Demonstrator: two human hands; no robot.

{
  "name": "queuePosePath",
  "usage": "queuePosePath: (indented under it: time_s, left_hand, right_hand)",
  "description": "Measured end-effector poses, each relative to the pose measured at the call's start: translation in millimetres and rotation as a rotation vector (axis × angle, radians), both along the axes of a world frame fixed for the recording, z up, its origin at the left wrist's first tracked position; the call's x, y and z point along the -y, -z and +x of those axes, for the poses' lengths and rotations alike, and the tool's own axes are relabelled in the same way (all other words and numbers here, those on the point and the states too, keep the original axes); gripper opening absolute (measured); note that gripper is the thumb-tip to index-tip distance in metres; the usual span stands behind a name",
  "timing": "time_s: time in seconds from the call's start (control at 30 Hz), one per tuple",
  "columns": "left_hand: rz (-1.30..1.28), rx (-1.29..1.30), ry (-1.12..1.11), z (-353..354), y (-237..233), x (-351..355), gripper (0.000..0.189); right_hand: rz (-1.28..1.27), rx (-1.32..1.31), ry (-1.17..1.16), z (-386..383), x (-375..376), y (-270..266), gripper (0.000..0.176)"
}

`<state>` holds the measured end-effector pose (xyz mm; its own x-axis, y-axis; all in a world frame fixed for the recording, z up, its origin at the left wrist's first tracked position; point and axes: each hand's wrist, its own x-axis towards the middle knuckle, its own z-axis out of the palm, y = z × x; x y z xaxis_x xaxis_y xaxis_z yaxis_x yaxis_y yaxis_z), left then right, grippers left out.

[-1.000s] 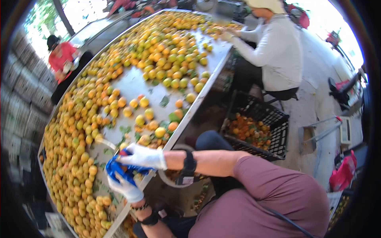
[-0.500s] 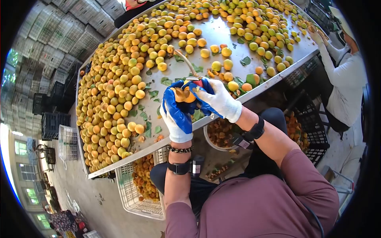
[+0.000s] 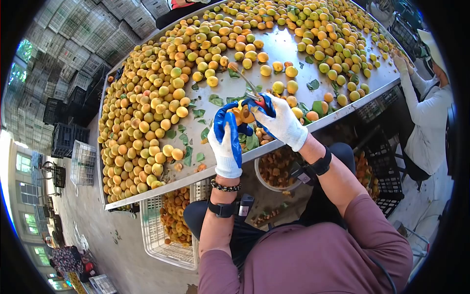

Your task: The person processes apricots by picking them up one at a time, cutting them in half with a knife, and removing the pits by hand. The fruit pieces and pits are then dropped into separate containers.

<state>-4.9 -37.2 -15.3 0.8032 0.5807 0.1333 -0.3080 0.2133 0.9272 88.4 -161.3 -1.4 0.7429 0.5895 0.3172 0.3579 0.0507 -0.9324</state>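
My left hand (image 3: 227, 139), in a white glove with blue palm, is closed on an orange fruit (image 3: 239, 115) that looks opened, with a hollow showing. Closed round the red handle of a metal tool (image 3: 252, 92), my right hand (image 3: 280, 120) is right beside the fruit. The tool's shaft points up and left, over the metal table. Both hands are above the table's near edge (image 3: 220, 169), where green leaves (image 3: 252, 142) lie.
Many orange-yellow fruits (image 3: 142, 105) cover the metal table. Below its edge are a white crate (image 3: 152, 230) of fruit pieces, a white bucket (image 3: 289, 187) and a black crate (image 3: 387, 169). A co-worker in white (image 3: 428, 108) is at the right.
The view has shifted slightly. The fruit has turned and shows a different side with a hollow, and the tool has moved a little away from above it.
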Motion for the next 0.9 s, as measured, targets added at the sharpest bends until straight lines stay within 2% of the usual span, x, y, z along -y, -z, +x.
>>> queuePosePath:
  time_s: [0.03,0.1,0.17,0.27,0.3,0.37,0.53,0.6,0.73,0.8,0.83,0.9]
  left_hand:
    - [0.000,0.002,-0.003,0,0,-2,0.027]
    - [0.136,-0.052,0.062,-1,2,-5,0.027]
    - [0.144,-0.129,0.050,1,4,-2,0.028]
    - [0.238,-0.239,0.113,1,5,3,0.029]
    - [0.236,-0.240,0.114,3,14,0,0.029]
    - [0.525,-0.222,0.050,8,37,-8,0.029]
    - [0.520,-0.198,0.060,7,30,-3,0.023]
    - [0.557,-0.391,0.059,5,25,-2,0.028]
    - [0.557,-0.237,0.041,6,30,-2,0.020]
    - [0.133,-0.200,0.122,6,26,-2,0.020]
    - [0.132,-0.199,0.119,5,22,-2,0.020]
    - [0.090,-0.160,0.137,4,15,-1,0.021]
  right_hand:
    - [0.000,0.002,-0.003,2,2,1,0.023]
    - [-0.088,0.227,0.099,5,7,-3,0.027]
    - [-0.063,0.264,0.112,8,10,-10,0.030]
    - [-0.275,0.344,0.000,12,15,-14,0.031]
    - [-0.278,0.342,0.001,12,16,-14,0.031]
    - [-0.352,0.449,-0.011,12,18,-13,0.030]
    - [-0.443,0.576,0.026,14,17,-11,0.031]
    - [-0.573,0.573,0.006,17,16,-10,0.032]
    - [-0.534,0.557,-0.019,17,23,-15,0.034]
    - [-0.485,0.508,-0.039,17,24,-17,0.036]
    - [-0.485,0.509,-0.043,17,23,-16,0.036]
    - [-0.321,0.363,0.074,17,21,-12,0.037]
